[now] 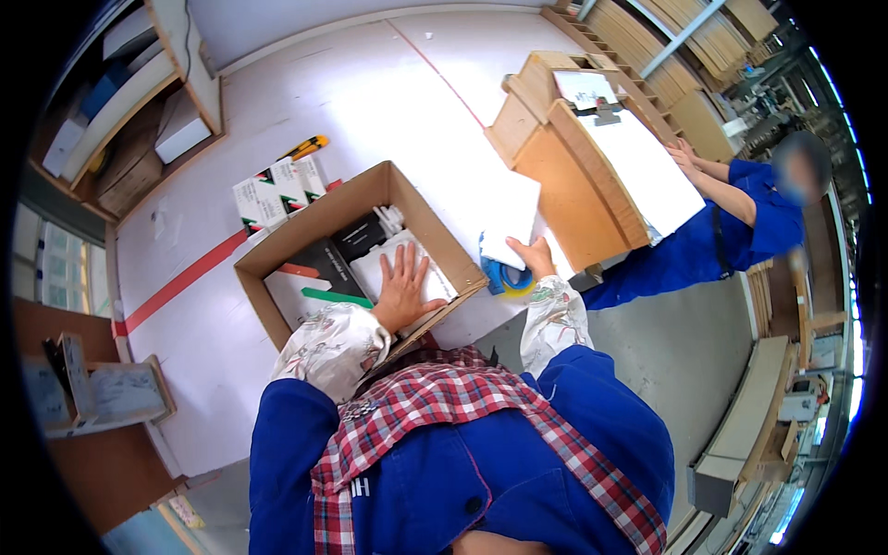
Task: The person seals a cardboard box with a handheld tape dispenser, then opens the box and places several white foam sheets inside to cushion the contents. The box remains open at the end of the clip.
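Note:
An open cardboard box (416,191) stands at the table's near edge, in front of my body. Inside lie black-and-white packages (326,265), a green strip (335,298) and a flat white packet (370,268). My left hand (403,285) rests on that packet with its fingers spread, holding nothing. To the right of the box, my right hand (534,256) grips the lower edge of a flat white sheet (511,211), thumb on top. Just below the sheet, partly hidden by it, sit rolls of blue and yellow tape (507,279).
Behind the box lie printed white cartons (277,192) and a yellow utility knife (307,147). A wooden stand (575,185) bears a clipboard with paper (638,166). Beyond it a person in blue (740,213) touches the board. Wooden shelves (199,74) stand at the far left.

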Available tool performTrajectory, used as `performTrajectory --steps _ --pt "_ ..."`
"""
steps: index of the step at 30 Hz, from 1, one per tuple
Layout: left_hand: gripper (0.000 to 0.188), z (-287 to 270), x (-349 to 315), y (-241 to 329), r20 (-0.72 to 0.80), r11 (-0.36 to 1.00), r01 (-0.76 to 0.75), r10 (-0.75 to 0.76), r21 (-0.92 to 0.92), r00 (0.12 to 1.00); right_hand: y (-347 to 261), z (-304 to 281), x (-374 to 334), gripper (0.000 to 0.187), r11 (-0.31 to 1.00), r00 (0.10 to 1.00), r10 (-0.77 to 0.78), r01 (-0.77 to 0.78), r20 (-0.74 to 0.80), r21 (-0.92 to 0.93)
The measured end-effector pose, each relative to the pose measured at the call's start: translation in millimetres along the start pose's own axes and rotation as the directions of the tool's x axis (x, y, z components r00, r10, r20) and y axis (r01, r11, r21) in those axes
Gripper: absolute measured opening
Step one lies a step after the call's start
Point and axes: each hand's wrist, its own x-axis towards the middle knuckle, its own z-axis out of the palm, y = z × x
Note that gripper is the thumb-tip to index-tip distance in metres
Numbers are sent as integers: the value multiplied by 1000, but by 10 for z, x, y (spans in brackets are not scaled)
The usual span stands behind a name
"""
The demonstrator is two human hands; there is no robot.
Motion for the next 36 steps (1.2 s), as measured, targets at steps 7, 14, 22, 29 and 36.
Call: performTrajectory --steps 7,14,22,29,36 --pt "82 -431 -33 4 211 998 -30 20 47 977 -62 -24 28 33 905 991 -132 131 -24 405" --pt "58 -1134 -186 -127 387 888 266 -110 -376 915 -1330 -556 -782 27 595 941 -327 130 91 793" --pt "67 -1581 -79 -3 275 -518 25 -413 -855 868 -1915 324 -1557 32 794 666 -446 -16 599 608" --pt "65 -1406 -282 -201 323 -530 21 -484 -847 813 -1762 772 -1474 19 933 588 -340 113 734 342" --pt "56 -1154 -214 -530 413 -532 36 -611 -846 676 -1683 767 -1333 26 893 785 -447 416 428 170"
